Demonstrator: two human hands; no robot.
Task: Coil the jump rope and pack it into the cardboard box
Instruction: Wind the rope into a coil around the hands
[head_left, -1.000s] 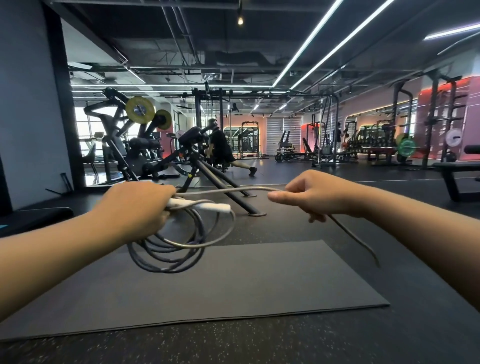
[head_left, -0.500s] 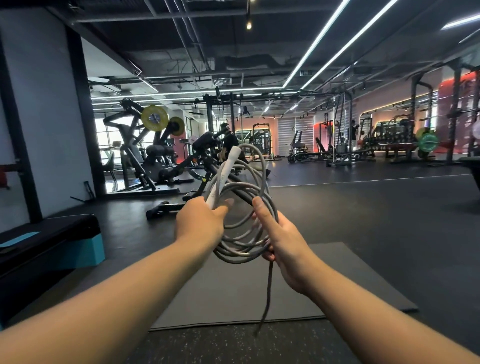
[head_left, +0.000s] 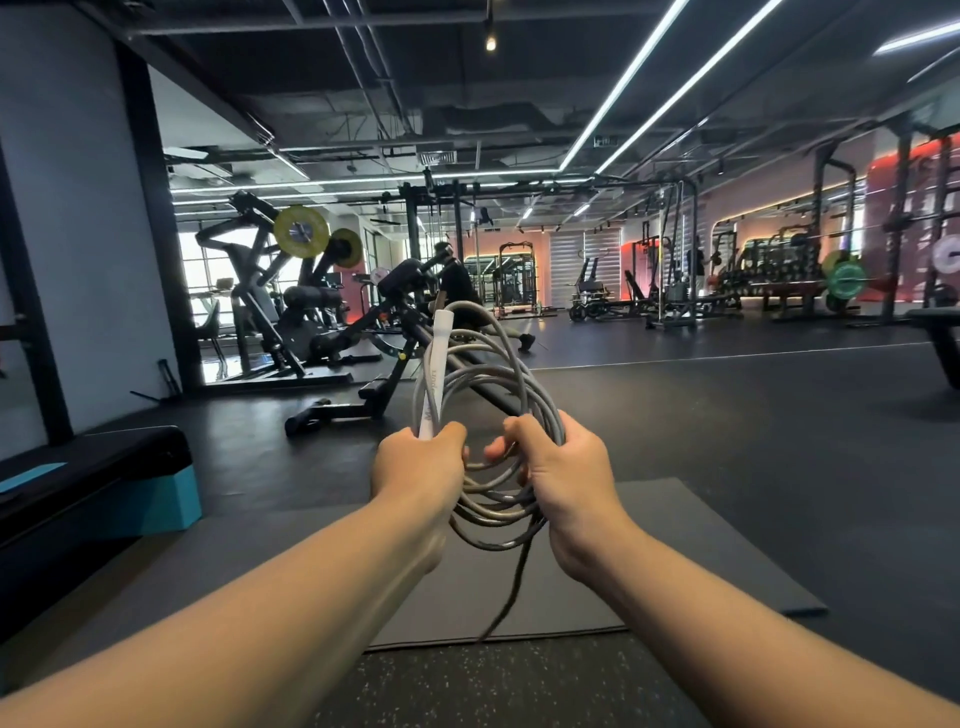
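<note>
Both hands (head_left: 418, 467) (head_left: 563, 467) clutch coiled jump rope (head_left: 498, 379) above mat (head_left: 675, 561).

Open grey mat (head_left: 649, 561) below, step platform (head_left: 104, 483) left, black bench frame (head_left: 395, 374) ahead.

grey jump rope (head_left: 498, 415), wound in several upright loops, held in the air above the dark floor mat (head_left: 675, 561); white handle (head_left: 435, 374) stands up along the coil's left side; one loose end hangs toward the mat.
</note>
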